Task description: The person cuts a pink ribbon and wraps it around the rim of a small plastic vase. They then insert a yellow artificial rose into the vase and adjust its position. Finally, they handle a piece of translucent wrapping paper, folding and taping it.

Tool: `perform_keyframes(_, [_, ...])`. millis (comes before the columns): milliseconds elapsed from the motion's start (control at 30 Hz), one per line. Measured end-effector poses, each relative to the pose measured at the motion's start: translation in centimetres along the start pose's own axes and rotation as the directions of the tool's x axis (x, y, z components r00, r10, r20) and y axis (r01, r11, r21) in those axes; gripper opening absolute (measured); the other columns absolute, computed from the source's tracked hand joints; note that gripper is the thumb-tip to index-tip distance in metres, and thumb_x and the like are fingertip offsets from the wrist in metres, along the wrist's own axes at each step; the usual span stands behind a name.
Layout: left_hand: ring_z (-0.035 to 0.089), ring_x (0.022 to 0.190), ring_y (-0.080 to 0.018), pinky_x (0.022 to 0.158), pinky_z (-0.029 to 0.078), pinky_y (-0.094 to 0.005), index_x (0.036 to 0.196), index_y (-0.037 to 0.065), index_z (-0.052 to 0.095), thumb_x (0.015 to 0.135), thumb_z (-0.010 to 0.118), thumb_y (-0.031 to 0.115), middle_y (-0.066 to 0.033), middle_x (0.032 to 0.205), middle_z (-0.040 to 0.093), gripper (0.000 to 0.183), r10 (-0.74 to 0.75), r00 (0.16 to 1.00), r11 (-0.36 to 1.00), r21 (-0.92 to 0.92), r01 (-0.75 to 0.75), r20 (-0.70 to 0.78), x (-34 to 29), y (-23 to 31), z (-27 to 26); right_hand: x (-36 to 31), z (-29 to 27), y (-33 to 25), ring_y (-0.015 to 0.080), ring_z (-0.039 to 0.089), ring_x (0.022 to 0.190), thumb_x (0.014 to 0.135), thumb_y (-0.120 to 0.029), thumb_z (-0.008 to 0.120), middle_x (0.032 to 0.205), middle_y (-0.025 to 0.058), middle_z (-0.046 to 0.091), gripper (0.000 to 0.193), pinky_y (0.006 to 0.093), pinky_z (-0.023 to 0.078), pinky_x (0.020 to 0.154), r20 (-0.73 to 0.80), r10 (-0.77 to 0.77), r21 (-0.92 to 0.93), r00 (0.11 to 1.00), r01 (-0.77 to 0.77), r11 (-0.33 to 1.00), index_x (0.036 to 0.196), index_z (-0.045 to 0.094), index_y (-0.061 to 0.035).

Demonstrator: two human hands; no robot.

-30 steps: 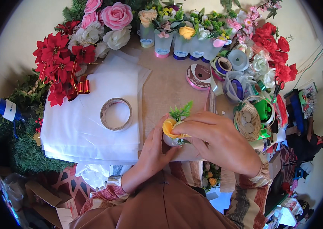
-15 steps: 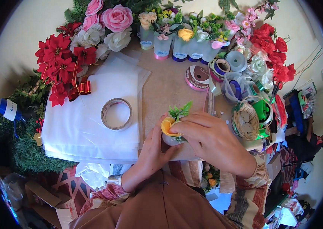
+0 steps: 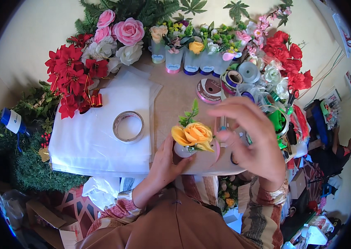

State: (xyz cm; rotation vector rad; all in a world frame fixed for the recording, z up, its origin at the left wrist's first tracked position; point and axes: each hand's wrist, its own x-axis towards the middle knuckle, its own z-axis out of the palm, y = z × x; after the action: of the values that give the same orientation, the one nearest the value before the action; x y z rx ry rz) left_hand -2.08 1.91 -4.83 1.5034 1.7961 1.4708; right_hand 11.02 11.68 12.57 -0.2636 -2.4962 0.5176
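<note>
Close to the table's near edge, my left hand (image 3: 163,165) is wrapped round a small frosted cup (image 3: 183,150). A yellow artificial rose (image 3: 198,133) sits at the cup's mouth, and a green leaf sprig (image 3: 190,113) stands up behind it. Tiny white blossoms show under the petals. My right hand (image 3: 252,141) is raised just right of the rose, apart from it, thumb and fingers spread with nothing seen between them; it is slightly blurred. Behind this hand the wicker basket is mostly hidden.
Left of the cup, a tape roll (image 3: 128,127) lies on white wrapping sheets (image 3: 96,145). Several filled flower cups (image 3: 173,61) line the back. Ribbon spools (image 3: 209,90) and red-handled scissors (image 3: 293,96) are at the right. Red poinsettias (image 3: 69,74) stand at the left.
My right hand has let go of the flower and drawn away to the right, its fingers opening. The yellow rose now shows in full. My left hand keeps its hold on the cup.
</note>
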Motion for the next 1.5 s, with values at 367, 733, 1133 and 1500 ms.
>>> perform_keyframes(367, [0.054, 0.098, -0.039, 0.082, 0.045, -0.0394, 0.126, -0.001, 0.032, 0.068, 0.073, 0.01, -0.0228, 0.106, 0.054, 0.071, -0.014, 1.0, 0.997, -0.077, 0.014, 0.011, 0.0, 0.8, -0.2, -0.5, 2.3, -0.4, 0.0273, 0.049, 0.085, 0.071, -0.003, 0.064, 0.086, 0.0091, 0.053, 0.014, 0.0363, 0.041, 0.078, 0.075, -0.019, -0.257, 0.997, 0.038, 0.966, 0.084, 0.058, -0.0038])
perform_keyframes(733, [0.054, 0.099, -0.0392, 0.082, 0.044, -0.0397, 0.123, 0.0, 0.035, 0.066, 0.073, 0.007, -0.0223, 0.106, 0.054, 0.069, -0.019, 1.0, 0.996, -0.089, 0.021, 0.016, 0.1, 0.7, -0.2, -0.4, 1.3, -0.9, 0.0265, 0.047, 0.092, 0.069, -0.004, 0.065, 0.095, 0.0079, 0.051, 0.016, 0.0359, 0.038, 0.079, 0.22, -0.001, -0.325, 0.976, 0.074, 0.943, 0.083, 0.058, -0.0035])
perform_keyframes(1133, [0.052, 0.102, -0.0394, 0.084, 0.044, -0.0406, 0.124, -0.001, 0.034, 0.067, 0.073, 0.008, -0.023, 0.11, 0.052, 0.07, -0.004, 1.0, 0.997, -0.074, 0.006, 0.02, 0.0, 0.4, -0.1, 0.3, 0.9, -0.6, 0.0266, 0.047, 0.087, 0.068, -0.001, 0.062, 0.088, 0.0077, 0.053, 0.016, 0.035, 0.038, 0.078, 0.133, 0.002, -0.365, 0.991, 0.047, 0.93, 0.083, 0.058, -0.0056])
perform_keyframes(1500, [0.052, 0.102, -0.04, 0.085, 0.043, -0.0405, 0.126, 0.001, 0.032, 0.067, 0.073, 0.007, -0.0235, 0.11, 0.052, 0.072, 0.01, 1.0, 0.998, -0.068, -0.009, 0.013, -0.1, 0.3, -0.2, 0.8, 1.0, -1.0, 0.0259, 0.046, 0.086, 0.066, -0.005, 0.065, 0.087, 0.0071, 0.051, 0.016, 0.0352, 0.037, 0.077, 0.17, -0.001, -0.367, 0.985, 0.064, 0.928, 0.081, 0.058, -0.0062])
